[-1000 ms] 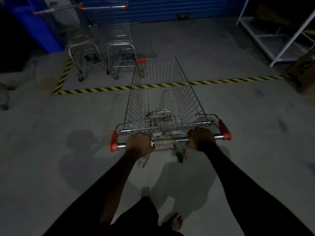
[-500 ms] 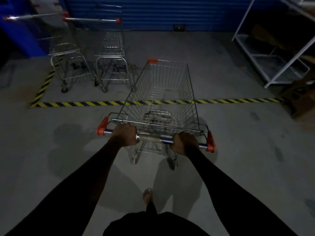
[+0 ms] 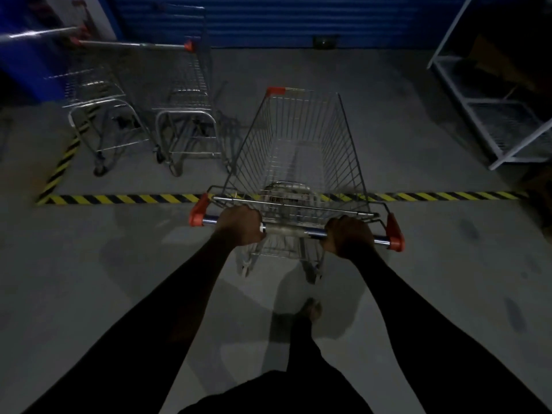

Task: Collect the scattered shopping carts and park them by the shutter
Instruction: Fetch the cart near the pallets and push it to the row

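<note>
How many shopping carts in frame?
3. The pushed cart, handle held by left hand and right hand, crossing the striped line; the far-left cart and the middle cart, parked near the shutter. More may hide off-frame.

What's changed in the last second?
The cart has rolled forward toward the shutter: its basket now lies beyond the striped tape, which a second ago crossed under its front half. It has drawn up right of the parked carts, which stayed put. Left hand and right hand still grip the handle.
</note>
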Motion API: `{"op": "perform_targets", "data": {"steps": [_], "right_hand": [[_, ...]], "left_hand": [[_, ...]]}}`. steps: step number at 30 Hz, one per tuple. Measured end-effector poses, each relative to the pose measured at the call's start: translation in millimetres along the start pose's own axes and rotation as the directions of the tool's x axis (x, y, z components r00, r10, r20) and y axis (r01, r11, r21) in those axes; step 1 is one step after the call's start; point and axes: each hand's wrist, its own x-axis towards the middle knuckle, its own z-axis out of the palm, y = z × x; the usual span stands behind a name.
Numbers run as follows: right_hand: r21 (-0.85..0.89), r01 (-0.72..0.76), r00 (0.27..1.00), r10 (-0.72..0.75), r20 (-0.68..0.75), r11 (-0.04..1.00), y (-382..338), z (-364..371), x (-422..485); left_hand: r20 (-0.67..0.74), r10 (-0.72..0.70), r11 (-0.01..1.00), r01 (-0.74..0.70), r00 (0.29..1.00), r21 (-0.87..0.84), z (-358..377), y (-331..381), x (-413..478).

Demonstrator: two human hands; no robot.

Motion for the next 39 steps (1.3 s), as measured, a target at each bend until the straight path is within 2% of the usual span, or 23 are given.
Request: {"op": "perform_targets", "data": {"steps": [6, 7, 9, 11, 15, 18, 20, 23, 27, 29, 32, 36, 39], "right_hand": [[0.220, -0.035, 0.987, -0.001, 0.162, 0.975, 57.7, -39.7, 118.0], [0.201, -0.007, 0.994, -0.015, 0.105, 0.980, 65.2, -38.5, 137.8], [0.039, 0.108, 0.986, -0.102, -0.135, 0.993, 80.7, -31.4, 169.5], [0.099, 0.184, 0.951, -0.151, -0.269, 0.978, 98.5, -17.7, 207.8], [0.096, 0.175, 0.935, -0.135, -0.328, 0.980, 111.4, -17.3, 268.1], [0.124, 0.195, 0.948, -0.154, -0.279, 0.973, 122.6, -25.2, 325.1], [0.104, 0.215, 0.939, -0.177, -0.295, 0.971, 125.8, -33.3, 360.0], [0.072, 0.167, 0.950, -0.141, -0.279, 0.983, 126.2, -49.9, 417.5], [0.087, 0.170, 0.983, -0.161, -0.092, 0.982, 124.6, -80.0, 487.2], [0.093, 0.164, 0.986, -0.159, -0.055, 0.982, 126.9, -85.9, 522.6], [0.011, 0.152, 0.979, -0.149, -0.140, 0.988, 133.8, -87.9, 570.6], [0.030, 0.160, 0.977, -0.154, -0.145, 0.987, 143.5, -94.9, 629.9], [-0.039, 0.187, 0.964, -0.192, -0.186, 0.981, 152.2, -98.0, 671.2]], "left_hand": [[0.078, -0.035, 0.999, 0.036, 0.996, -0.013, -31.5, -2.8, 114.4], [0.087, -0.058, 0.998, 0.059, 0.994, -0.006, -34.9, -2.4, 128.9], [0.084, -0.106, 0.994, 0.109, 0.991, -0.021, -37.3, -4.4, 158.5], [0.084, -0.137, 0.989, 0.140, 0.987, -0.035, -40.2, -8.4, 186.6], [0.077, -0.190, 0.980, 0.193, 0.979, -0.041, -51.5, -20.0, 241.5], [0.062, -0.201, 0.979, 0.202, 0.978, -0.021, -55.4, -36.1, 285.5], [0.062, -0.215, 0.976, 0.216, 0.975, -0.014, -57.1, -51.2, 317.6], [0.067, -0.221, 0.974, 0.224, 0.973, -0.032, -62.1, -78.2, 371.9], [0.053, -0.216, 0.974, 0.219, 0.975, -0.051, -70.9, -116.2, 439.7], [0.051, -0.196, 0.980, 0.198, 0.979, -0.034, -74.6, -130.1, 471.1], [0.065, -0.175, 0.983, 0.178, 0.982, -0.051, -74.6, -150.6, 519.5], [0.069, -0.168, 0.981, 0.174, 0.983, -0.083, -81.6, -174.2, 576.7], [0.099, -0.162, 0.984, 0.168, 0.982, -0.057, -87.1, -187.4, 615.9]]}}
